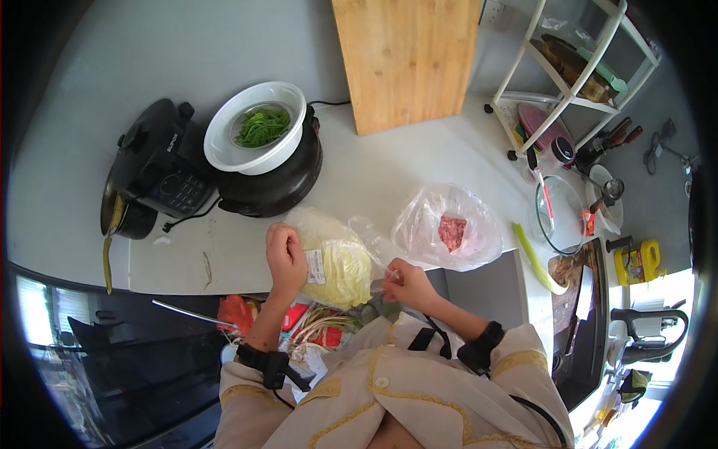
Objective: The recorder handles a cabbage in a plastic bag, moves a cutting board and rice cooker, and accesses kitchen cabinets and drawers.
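A pale green napa cabbage [343, 275] in clear plastic wrap, bearing a printed label, lies at the counter's front edge. My left hand [286, 259] is at its left side, fingers curled against the wrap; whether they grip it is hard to tell. My right hand [408, 285] pinches a loose end of the clear plastic [367, 230] to the right of the cabbage. Behind my right hand, minced meat [452, 233] sits in an open clear plastic bag [415, 224].
Farther left stand a black SUPOR cooker [162, 168] and a white bowl [216, 140] of cut greens on a black appliance [280, 191]. A wooden board [409, 62] leans at the back. At right are a glass bowl [541, 210], a green stalk [535, 261] and a cleaver [584, 292] by the sink.
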Demonstrator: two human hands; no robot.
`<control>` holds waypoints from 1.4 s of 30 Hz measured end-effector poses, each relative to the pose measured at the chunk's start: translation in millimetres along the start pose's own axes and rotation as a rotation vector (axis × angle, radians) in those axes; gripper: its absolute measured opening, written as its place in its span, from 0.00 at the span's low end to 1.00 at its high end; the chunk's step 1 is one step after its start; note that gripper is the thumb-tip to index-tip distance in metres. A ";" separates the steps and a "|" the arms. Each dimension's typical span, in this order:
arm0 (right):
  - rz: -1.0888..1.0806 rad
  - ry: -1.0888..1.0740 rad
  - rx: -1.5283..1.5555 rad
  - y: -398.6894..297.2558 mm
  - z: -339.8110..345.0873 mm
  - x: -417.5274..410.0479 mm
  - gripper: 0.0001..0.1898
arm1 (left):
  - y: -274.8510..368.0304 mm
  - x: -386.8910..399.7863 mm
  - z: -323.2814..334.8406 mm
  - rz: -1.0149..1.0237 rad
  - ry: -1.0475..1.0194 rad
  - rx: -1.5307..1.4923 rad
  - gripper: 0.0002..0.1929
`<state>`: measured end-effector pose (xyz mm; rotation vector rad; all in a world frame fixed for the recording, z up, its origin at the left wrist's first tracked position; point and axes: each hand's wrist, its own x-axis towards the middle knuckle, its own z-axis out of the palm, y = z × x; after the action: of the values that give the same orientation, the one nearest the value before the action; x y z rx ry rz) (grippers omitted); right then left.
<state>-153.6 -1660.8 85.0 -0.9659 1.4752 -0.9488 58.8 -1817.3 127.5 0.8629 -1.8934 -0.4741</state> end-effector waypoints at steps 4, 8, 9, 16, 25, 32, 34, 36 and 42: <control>0.081 -0.166 -0.200 -57.2 -14.6 -32.1 0.08 | 2.8 4.5 1.2 -0.016 0.016 0.000 0.07; -0.267 -0.300 -0.438 -78.1 -23.6 -28.9 0.12 | -2.3 5.6 -0.6 -0.028 0.041 0.006 0.06; -0.428 -0.387 -0.581 -82.2 -29.1 -23.2 0.13 | -1.8 2.2 0.3 -0.041 0.037 0.008 0.07; -0.461 0.224 -0.331 -78.8 -17.5 48.1 0.15 | 5.5 -3.2 7.7 -0.019 0.053 0.018 0.07; -0.590 -0.019 -0.084 -139.0 -6.6 -4.5 0.05 | 9.2 -1.2 1.8 -0.068 0.060 0.084 0.07; -1.000 -0.517 -0.488 -105.6 62.4 -7.8 0.04 | 6.6 -3.3 3.2 -0.059 0.063 0.073 0.07; -1.020 -0.527 -0.659 -82.5 78.0 6.3 0.04 | 3.7 -5.1 2.6 -0.074 0.116 0.031 0.08; -1.042 -0.539 -0.831 -69.4 90.4 9.3 0.05 | -6.7 -12.8 1.5 -0.158 0.166 -0.120 0.07; -1.021 -0.462 -1.047 -63.2 102.3 -1.6 0.05 | -43.2 -19.0 -10.8 -0.510 0.391 -0.814 0.09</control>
<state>-47.2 -1687.4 134.3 -2.6506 0.9680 -0.4549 89.4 -1831.9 93.0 0.7832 -0.9580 -1.1856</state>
